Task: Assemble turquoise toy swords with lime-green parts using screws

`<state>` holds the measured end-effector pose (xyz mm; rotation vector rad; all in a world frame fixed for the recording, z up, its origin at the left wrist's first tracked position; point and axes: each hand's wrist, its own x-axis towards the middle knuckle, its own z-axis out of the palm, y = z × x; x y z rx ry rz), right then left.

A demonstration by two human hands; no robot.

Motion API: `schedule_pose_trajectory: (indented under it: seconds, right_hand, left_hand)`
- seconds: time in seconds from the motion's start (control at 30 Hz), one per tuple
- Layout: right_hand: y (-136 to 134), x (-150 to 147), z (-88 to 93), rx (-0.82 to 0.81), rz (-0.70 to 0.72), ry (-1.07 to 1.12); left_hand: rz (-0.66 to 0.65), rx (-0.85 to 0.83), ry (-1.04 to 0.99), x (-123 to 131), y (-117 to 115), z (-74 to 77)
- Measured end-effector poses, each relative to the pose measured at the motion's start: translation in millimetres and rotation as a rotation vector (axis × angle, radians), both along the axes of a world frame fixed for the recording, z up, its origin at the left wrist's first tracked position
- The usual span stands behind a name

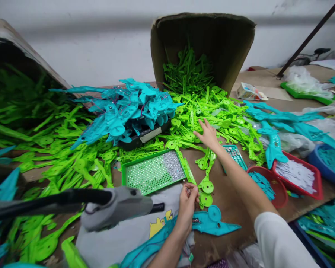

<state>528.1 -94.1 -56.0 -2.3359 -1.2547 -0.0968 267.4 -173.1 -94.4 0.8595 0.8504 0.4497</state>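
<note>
My left hand point(187, 203) is closed in a pinch near the front of the table; what sits between its fingertips is too small to make out. Under and beside it lies a long turquoise plastic part point(216, 223) with a small metal piece set in it. My right hand point(208, 134) reaches out with spread fingers over a heap of bright green plastic parts point(226, 108). A few green parts point(206, 186) lie between my two hands. Just behind my left hand, a green tray point(145, 173) with a grid of holes has small silvery pieces point(173, 166) gathered at its right end.
A cardboard box point(240, 56) on its side spills green parts. Turquoise parts point(128, 108) are piled on a black bin. A grey electric tool point(114, 208) lies at left. At right stand a red tray point(318, 182) of white pieces, a red bowl point(281, 199) and a blue bowl point(314, 158).
</note>
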Motion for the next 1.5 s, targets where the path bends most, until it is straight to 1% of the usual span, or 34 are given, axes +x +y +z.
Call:
schedule_pose_trajectory:
  seconds: [0.1,0.2,0.3,0.37,0.43,0.5,0.57,0.6,0.67,0.7,0.77,0.83,0.93,1.0,1.07,1.13,1.2,1.23,1.3,1.33,1.37,1.4,1.43,1.5]
  right_hand:
    - [-2.0,-14.0,3.0,-0.171,0.125,-0.167]
    - [-21.8,-27.5,9.8,-0.264,0.164,-0.29]
    - [-43.9,-37.5,20.5,-0.368,0.253,-0.269]
    - [-45.1,-39.2,29.3,-0.351,0.295,-0.242]
    - [-29.5,-34.6,36.7,-0.251,0.259,-0.192]
    - [-0.8,-24.5,39.3,-0.156,0.166,-0.103]
    - [31.9,-13.3,35.6,-0.127,0.085,-0.042]
    - [46.7,-8.7,31.6,-0.141,0.079,-0.034]
    - [69.0,-2.3,21.4,-0.22,0.122,-0.045]
    - [75.8,-0.2,16.4,-0.268,0.148,-0.055]
    - [81.1,3.3,9.7,-0.34,0.163,-0.072]
    - [77.8,6.9,9.4,-0.36,0.138,-0.086]
    - [63.4,9.2,18.4,-0.338,0.116,-0.104]
    - [50.4,3.7,25.5,-0.307,0.104,-0.105]
    - [36.2,-9.3,29.6,-0.298,0.118,-0.091]
    - [21.6,-26.5,30.7,-0.308,0.17,-0.073]
    - [7.4,-39.4,31.4,-0.291,0.271,-0.051]
    - [0.8,-41.0,32.7,-0.267,0.328,-0.038]
    - [-10.2,-28.8,37.9,-0.19,0.407,-0.001]
    - [-14.2,-14.2,41.6,-0.141,0.395,0.02]
    - [-17.1,5.5,45.3,-0.092,0.345,0.039]
    - [-18.9,29.0,48.3,-0.043,0.244,0.058]
    - [-19.7,54.7,50.2,0.005,0.115,0.057]
    - [-19.9,104.8,48.3,0.014,-0.13,0.053]
  left_hand:
    - [0.002,0.014,0.002,0.9,0.0,-1.6]
    - [0.014,-0.004,0.013,1.8,0.0,-3.5]
    - [0.001,-0.02,0.011,1.8,0.5,-3.1]
    - [-0.003,-0.016,0.009,1.4,0.9,-1.8]
    - [0.004,-0.01,0.014,1.2,1.2,-1.0]
    - [0.016,-0.004,0.012,1.5,1.2,-1.4]
    - [0.017,-0.01,0.002,1.9,1.0,-2.9]
    - [0.013,-0.016,-0.002,2.1,0.9,-4.0]
    - [0.002,-0.029,-0.003,2.4,1.0,-6.2]
    - [0.002,-0.03,0.001,2.5,1.2,-7.2]
    - [0.015,-0.022,0.003,2.6,2.0,-8.8]
    - [0.025,-0.024,-0.002,2.9,3.1,-9.5]
    - [0.013,-0.045,-0.008,3.2,4.2,-8.3]
    - [0.006,-0.056,-0.003,3.0,4.5,-6.1]
    - [0.008,-0.058,0.008,2.4,4.5,-3.7]
    - [0.005,-0.056,0.018,1.5,4.7,-2.3]
    - [-0.003,-0.064,0.029,0.7,5.0,-2.6]
    - [-0.008,-0.071,0.033,0.3,5.2,-3.5]
    - [-0.007,-0.086,0.039,-0.1,5.4,-5.8]
    - [-0.008,-0.09,0.04,-0.1,5.4,-7.0]
    - [-0.007,-0.092,0.04,0.0,5.4,-8.0]
    - [-0.007,-0.093,0.039,0.2,5.4,-8.6]
    - [-0.006,-0.094,0.039,0.5,5.3,-9.0]
    - [-0.005,-0.095,0.036,1.4,5.4,-8.8]
